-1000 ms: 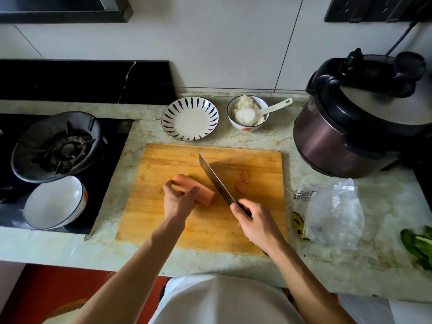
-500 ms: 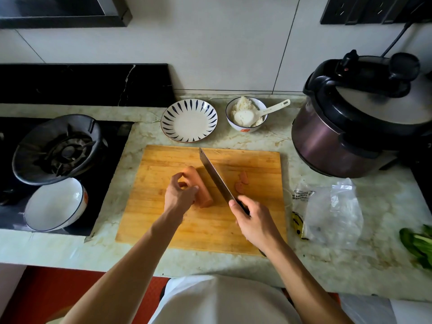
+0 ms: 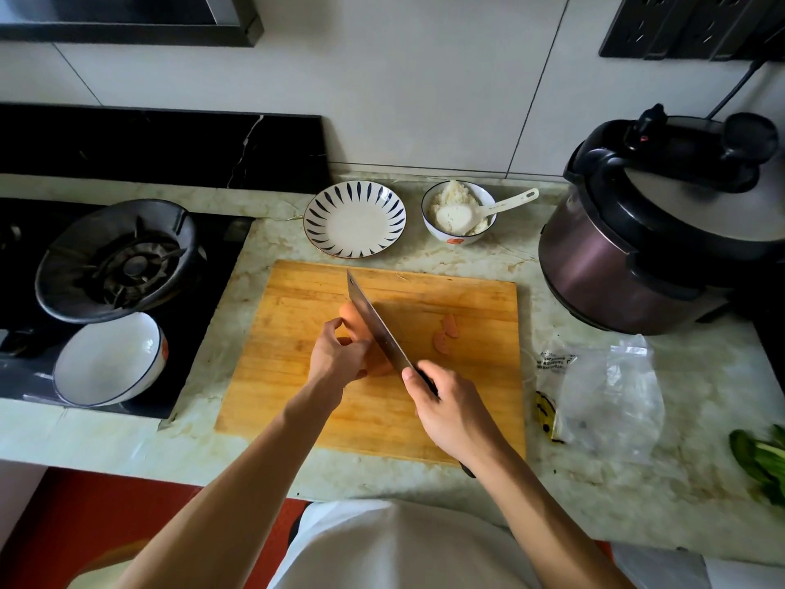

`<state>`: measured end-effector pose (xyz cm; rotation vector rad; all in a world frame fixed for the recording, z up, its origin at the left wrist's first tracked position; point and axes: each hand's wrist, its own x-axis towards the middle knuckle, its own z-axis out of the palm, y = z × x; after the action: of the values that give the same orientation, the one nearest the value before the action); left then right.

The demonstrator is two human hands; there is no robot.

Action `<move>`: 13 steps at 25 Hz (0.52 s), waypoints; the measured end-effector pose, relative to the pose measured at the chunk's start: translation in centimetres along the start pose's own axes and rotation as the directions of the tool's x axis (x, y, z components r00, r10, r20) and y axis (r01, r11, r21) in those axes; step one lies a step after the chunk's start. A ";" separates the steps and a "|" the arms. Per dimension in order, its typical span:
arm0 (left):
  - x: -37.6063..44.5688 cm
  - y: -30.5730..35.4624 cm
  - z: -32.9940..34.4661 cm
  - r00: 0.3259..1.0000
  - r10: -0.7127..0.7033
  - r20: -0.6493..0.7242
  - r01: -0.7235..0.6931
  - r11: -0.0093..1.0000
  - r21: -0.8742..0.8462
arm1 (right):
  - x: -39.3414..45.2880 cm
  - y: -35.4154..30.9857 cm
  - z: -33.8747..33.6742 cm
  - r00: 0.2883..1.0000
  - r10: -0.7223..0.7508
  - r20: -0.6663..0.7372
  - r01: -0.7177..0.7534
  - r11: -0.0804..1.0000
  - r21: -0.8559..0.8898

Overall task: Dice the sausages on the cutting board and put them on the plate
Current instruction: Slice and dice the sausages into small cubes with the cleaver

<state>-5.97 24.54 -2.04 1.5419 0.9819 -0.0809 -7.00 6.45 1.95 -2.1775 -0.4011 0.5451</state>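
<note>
- Pale marble-patterned countertop (image 3: 297, 452) runs below a tiled wall, with a black gas stove (image 3: 114, 265) set in on the left.
- A wooden cutting board (image 3: 297, 401) lies at the middle of the counter.
- The left hand (image 3: 335, 359) pins a pinkish sausage (image 3: 350, 316) to the board, fingers curled over it; most of the sausage is hidden under the hand and blade.
- The right hand (image 3: 450, 412) is clenched around the dark handle of a cleaver (image 3: 374, 325), whose blade lies along the sausage, tip pointing away from the person.
- A few cut slices (image 3: 446, 333) lie on the board to the right of the blade, apart from it.
- A white plate (image 3: 354, 218) with dark blue rim strokes sits just behind the board and holds nothing.
- Beside it to the right stands a bowl of rice (image 3: 456, 206) with a white spoon (image 3: 501, 205) resting in it.
- A dark pressure cooker (image 3: 645, 231) stands at the far right; in front of it lie a clear plastic bag (image 3: 607, 397) and some leafy greens (image 3: 760, 461).
- A white bowl (image 3: 110, 359) rests tilted on the stove's near edge.
</note>
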 end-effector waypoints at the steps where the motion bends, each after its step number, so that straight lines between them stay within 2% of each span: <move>1: -0.1 0.1 0.0 1.000 -0.002 0.000 0.002 1.000 0.004 | 0.0 -0.1 0.0 1.000 0.001 -0.001 -0.001 1.000 -0.006; 13: -0.4 0.1 0.1 1.000 0.030 0.004 -0.030 0.999 0.029 | -1.0 -1.0 0.0 0.999 0.036 0.015 -0.035 0.998 -0.043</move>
<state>-6.07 24.26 -1.76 1.5823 0.9586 -0.0773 -7.94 6.63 2.95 -2.2264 -0.3865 0.5784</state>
